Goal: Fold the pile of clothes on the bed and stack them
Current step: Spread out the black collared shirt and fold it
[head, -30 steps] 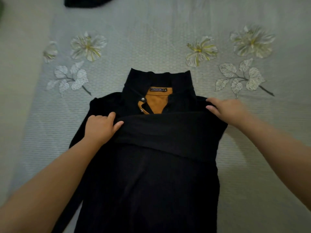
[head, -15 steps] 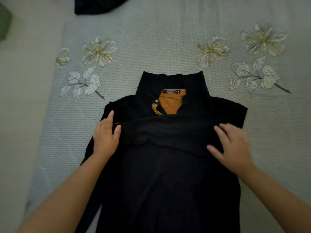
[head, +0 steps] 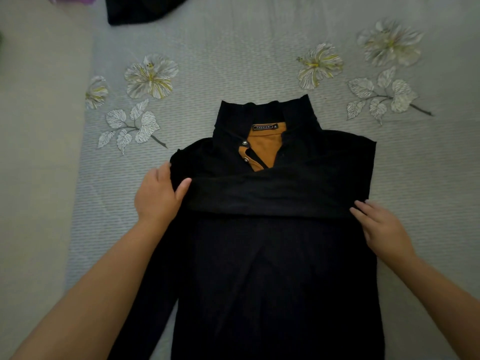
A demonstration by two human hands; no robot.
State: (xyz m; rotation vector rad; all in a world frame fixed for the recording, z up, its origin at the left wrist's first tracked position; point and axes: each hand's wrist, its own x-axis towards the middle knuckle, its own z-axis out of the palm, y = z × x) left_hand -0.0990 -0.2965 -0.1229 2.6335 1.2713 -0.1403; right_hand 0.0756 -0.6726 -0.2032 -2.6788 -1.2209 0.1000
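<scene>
Right hand [head: 384, 229] slid back to black garment's [head: 272, 268] right edge.

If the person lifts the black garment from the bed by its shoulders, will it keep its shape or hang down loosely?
Probably it hangs loosely: the black garment lies flat, with a sleeve folded softly across the chest. It looks light, since the left hand lifts its edge with a thumb pinch. It likely will not slide much on the textured bedsheet.
</scene>
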